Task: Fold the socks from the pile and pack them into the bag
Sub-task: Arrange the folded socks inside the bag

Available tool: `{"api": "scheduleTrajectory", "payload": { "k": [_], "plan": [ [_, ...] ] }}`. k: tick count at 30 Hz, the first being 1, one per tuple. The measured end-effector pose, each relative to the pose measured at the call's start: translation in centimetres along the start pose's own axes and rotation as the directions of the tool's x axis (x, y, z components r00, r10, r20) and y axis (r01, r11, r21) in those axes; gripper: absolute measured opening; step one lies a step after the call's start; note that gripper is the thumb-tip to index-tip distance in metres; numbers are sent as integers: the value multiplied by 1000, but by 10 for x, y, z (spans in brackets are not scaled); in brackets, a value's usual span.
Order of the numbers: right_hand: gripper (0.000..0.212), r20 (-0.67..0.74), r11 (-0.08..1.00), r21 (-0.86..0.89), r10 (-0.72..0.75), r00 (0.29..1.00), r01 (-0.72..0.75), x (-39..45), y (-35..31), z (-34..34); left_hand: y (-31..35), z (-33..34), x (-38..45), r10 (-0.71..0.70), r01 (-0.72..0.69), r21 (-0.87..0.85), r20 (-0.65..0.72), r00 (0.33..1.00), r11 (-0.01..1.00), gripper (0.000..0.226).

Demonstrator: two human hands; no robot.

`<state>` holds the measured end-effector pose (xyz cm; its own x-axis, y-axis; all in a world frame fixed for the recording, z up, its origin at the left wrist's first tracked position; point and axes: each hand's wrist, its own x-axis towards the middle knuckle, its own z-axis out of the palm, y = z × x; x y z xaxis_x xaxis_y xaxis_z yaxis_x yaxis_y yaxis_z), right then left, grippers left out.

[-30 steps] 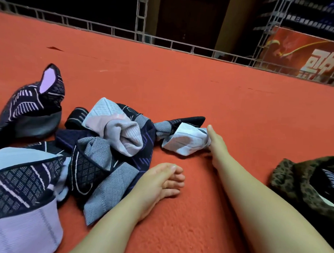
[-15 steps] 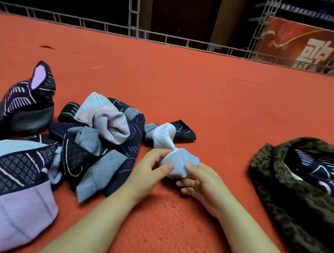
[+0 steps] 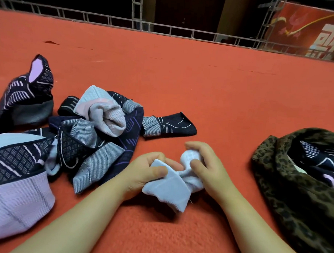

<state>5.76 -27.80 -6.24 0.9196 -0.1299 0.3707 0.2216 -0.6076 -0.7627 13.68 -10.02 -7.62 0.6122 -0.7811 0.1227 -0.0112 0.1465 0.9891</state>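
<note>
Sock pile (image 3: 82, 134): it lies at the left on the red carpet (image 3: 201, 86), many dark patterned and lilac socks tangled together (one dark sock reaches out to the right, near the hands). It is best left alone until the sock in hand is finished.

Left hand (image 3: 149, 171): thumb and curled fingers pinch the flat end of the pale blue sock (image 3: 169, 187). I judge this hand should hold the end steady and flat, as an anchor.

Pale blue sock: it is held between both hands, just above the carpet, in front of the person; the middle is twisted and bunched (so it is not yet a clean fold). A good way is first to pull it gently straight to take out the twist, then lay one end over the other with the edges matching.

Right hand (image 3: 204, 163): fingers are curled around the rounded end of the sock. It should bring this end toward the left hand, not squeeze it into a ball.

Leopard-print bag (image 3: 284, 198): it lies open at the right, with dark patterned socks already inside. The folded sock should go in flat on top of them, so the fold does not open.
</note>
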Motion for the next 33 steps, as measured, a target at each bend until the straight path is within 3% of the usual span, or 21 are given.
{"api": "scheduleTrajectory", "payload": {
  "k": [3,5,9,13,15,17,19,22,24,26,29,31,33],
  "plan": [
    [19,143,973,148,158,977,-179,-2,-9,0,-2,-2,2,27,-30,-41,-68,997,999,28],
    [17,144,943,226,213,966,-242,-2,-12,1,-4,-4,5,51,-57,-29,-175,983,998,29],
    [25,-105,916,304,306,946,-262,7,-6,-4,-4,-13,11,128,-143,4,-470,873,990,45],
    [38,-281,797,500,518,808,-338,10,4,-11,0,-25,17,144,-223,-25,-692,707,975,39],
    [38,-323,845,370,507,799,-386,10,4,-11,1,-26,19,139,-246,-46,-718,682,968,40],
    [36,-382,917,-11,366,849,-400,9,1,-9,2,-24,18,116,-269,-108,-709,696,957,38],
    [33,-366,882,-387,122,922,-271,5,-7,-10,4,-20,16,69,-280,-229,-647,759,932,39],
    [58,-131,800,-598,-154,979,46,-5,-14,-2,7,-10,11,56,-266,-414,-453,889,870,50],
    [77,85,783,-603,-126,988,152,-8,-22,8,7,-6,9,94,-254,-432,-356,930,865,59],
    [78,242,783,-600,-15,970,162,-9,-24,16,7,-5,8,117,-251,-409,-325,938,878,57],
    [49,264,884,-468,118,957,21,-6,-17,20,6,-6,10,72,-255,-360,-451,890,897,51],
    [39,206,969,-157,220,954,-189,-4,-13,18,5,-9,11,96,-296,-238,-607,789,925,38],
    [34,68,949,87,297,953,-302,-1,-12,18,9,-10,10,249,-329,20,-698,671,944,32]
  ]
}}
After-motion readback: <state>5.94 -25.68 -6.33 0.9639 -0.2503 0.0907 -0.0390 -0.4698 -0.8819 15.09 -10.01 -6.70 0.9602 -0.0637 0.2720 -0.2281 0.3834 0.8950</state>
